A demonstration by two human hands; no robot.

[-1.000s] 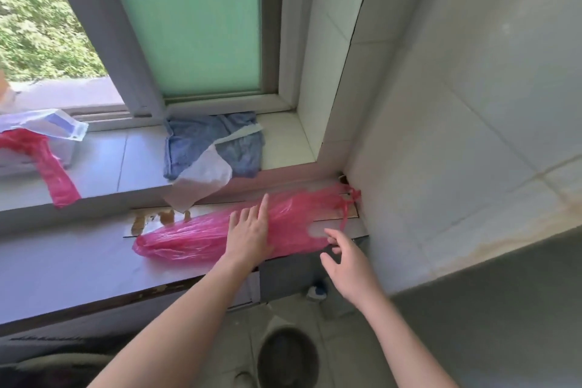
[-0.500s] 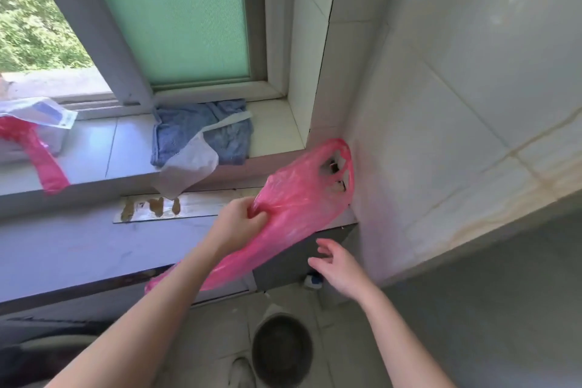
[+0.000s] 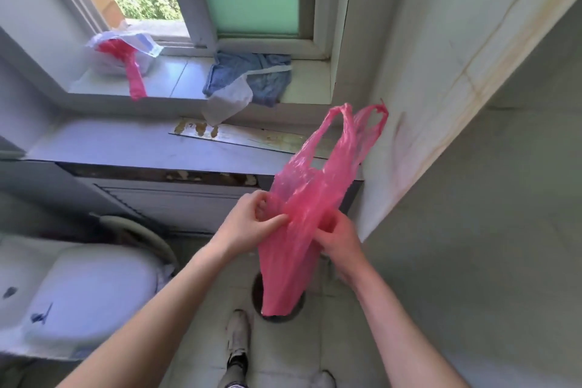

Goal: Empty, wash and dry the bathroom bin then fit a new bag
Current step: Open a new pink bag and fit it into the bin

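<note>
A thin pink plastic bag (image 3: 302, 217) hangs in front of me, its two handle loops pointing up toward the wall corner. My left hand (image 3: 252, 227) pinches the bag's left edge at mid-height. My right hand (image 3: 338, 238) grips the bag's right side at about the same height. Under the bag's lower end, the round dark bin (image 3: 278, 313) stands on the floor, mostly hidden by the bag.
A toilet (image 3: 78, 287) with its lid down is at the left. The window sill holds a blue cloth (image 3: 252, 79) and a packet with another pink bag (image 3: 135, 72). A ledge (image 3: 126, 148) runs below it. My shoe (image 3: 237, 334) is by the bin. A tiled wall (image 3: 441, 72) rises at right.
The bag was lifted off the ledge by my left hand and brought down over the bin. My right hand came in and took hold of it. The view tilted down.
</note>
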